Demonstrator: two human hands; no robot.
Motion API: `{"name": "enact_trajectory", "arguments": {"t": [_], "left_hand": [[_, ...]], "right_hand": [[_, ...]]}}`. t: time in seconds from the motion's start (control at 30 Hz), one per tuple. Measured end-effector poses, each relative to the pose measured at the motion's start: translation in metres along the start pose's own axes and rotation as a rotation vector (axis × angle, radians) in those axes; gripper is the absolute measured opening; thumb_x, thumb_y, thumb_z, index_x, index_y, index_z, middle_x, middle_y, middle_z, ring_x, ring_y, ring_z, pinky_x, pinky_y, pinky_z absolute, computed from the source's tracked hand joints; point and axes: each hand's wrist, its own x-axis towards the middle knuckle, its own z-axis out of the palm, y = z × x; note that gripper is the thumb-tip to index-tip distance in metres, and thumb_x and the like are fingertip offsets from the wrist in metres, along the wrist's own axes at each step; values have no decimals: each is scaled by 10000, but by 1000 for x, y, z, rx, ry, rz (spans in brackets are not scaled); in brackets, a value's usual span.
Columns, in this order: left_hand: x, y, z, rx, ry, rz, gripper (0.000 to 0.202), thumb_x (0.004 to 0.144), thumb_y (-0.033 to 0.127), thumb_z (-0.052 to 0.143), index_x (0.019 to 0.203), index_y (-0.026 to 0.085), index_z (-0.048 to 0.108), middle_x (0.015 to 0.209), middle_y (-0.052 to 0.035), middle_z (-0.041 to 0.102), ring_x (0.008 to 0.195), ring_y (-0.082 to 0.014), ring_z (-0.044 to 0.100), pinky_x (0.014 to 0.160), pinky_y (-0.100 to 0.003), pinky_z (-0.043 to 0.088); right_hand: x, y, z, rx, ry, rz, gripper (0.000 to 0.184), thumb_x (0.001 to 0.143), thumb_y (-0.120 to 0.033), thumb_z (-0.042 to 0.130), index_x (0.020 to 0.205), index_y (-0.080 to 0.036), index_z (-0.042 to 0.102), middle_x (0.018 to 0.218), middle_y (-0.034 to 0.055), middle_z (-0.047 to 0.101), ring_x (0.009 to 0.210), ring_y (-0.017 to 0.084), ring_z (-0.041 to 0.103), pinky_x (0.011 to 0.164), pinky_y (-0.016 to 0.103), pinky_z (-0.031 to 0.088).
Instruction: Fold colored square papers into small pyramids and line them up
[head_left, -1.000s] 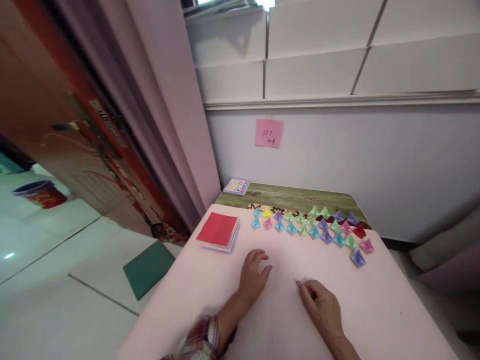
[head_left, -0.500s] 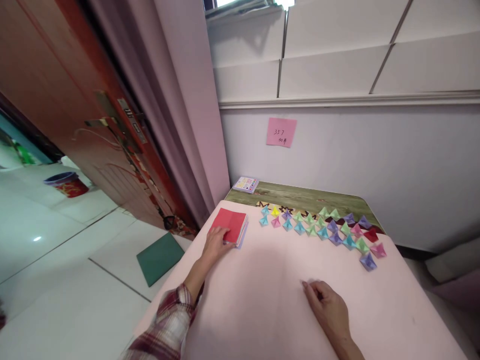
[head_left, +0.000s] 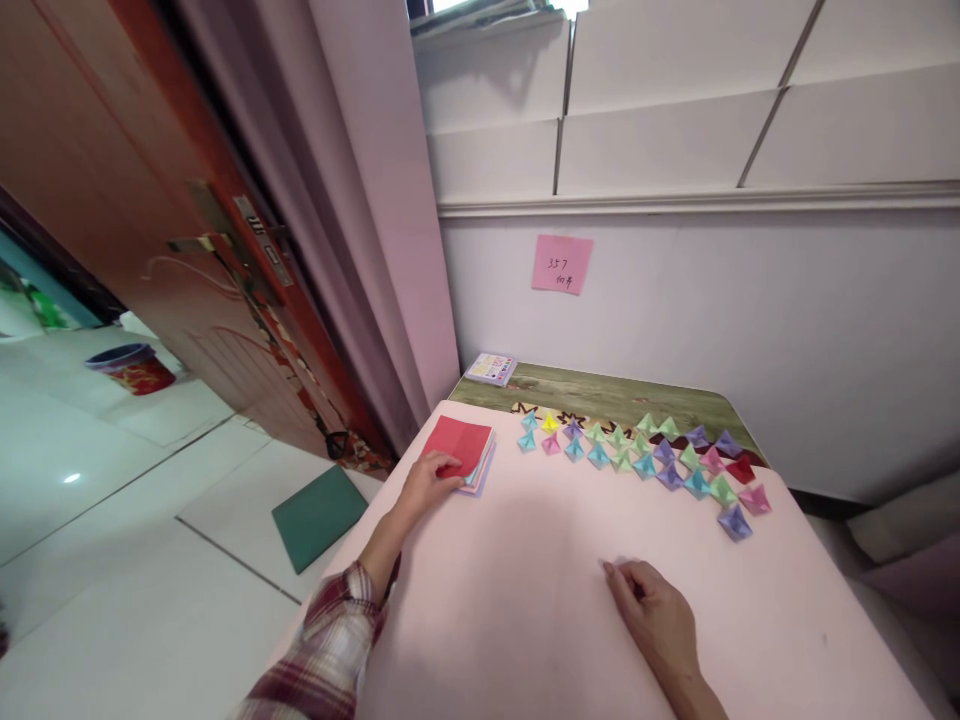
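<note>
My left hand is at the near edge of a stack of square coloured paper with a red sheet on top. Its fingers rest on the red sheet, and the thumb is at the near corner, which is raised to show light blue and paler sheets beneath. My right hand rests on the pink tabletop with its fingers curled closed and nothing visible in them. Rows of small folded paper pieces in blue, green, purple, pink, yellow and red stand beyond it.
A small printed packet lies at the back left corner, on the green wood-patterned strip. A pink note is stuck to the wall. On the floor are a green board and a red bin, near a brown door.
My left hand has drawn slightly nearer and lifted the near corner of the top sheets. The right hand stays in place.
</note>
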Motion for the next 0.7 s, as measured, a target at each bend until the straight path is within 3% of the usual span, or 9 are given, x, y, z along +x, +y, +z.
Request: {"name": "enact_trajectory", "arguments": {"t": [0.2,0.37,0.5,0.7], "left_hand": [[1,3,2,-237,70,-182,257,645,442,703,682,188,704,719,-24,663,723,-194,586,687,-285,437],[4,-5,13,-295,158,-285,346,563,468,745,547,168,574,492,53,483,491,-108,442,505,-227,326],[7,-8,14,-356,172,-305,425,532,507,771,521,170,511,472,71,415,466,-82,372,477,-216,268],[9,-5,9,-405,162,-306,474,644,589,674,505,163,520,486,51,427,484,-88,378,494,-225,274]], "right_hand": [[0,-2,-1,15,4,-9,431,881,-557,428,647,-243,609,659,7,639,554,160,589,527,240,419],[1,-2,-1,1,10,-14,438,881,-554,422,633,-245,609,626,2,627,533,156,580,505,235,407],[1,-1,0,-8,4,-10,435,881,-553,425,639,-244,612,613,-5,623,521,149,571,500,228,403],[1,1,1,-8,14,-23,449,888,-555,411,631,-243,607,615,-1,623,517,150,567,494,228,394]]}}
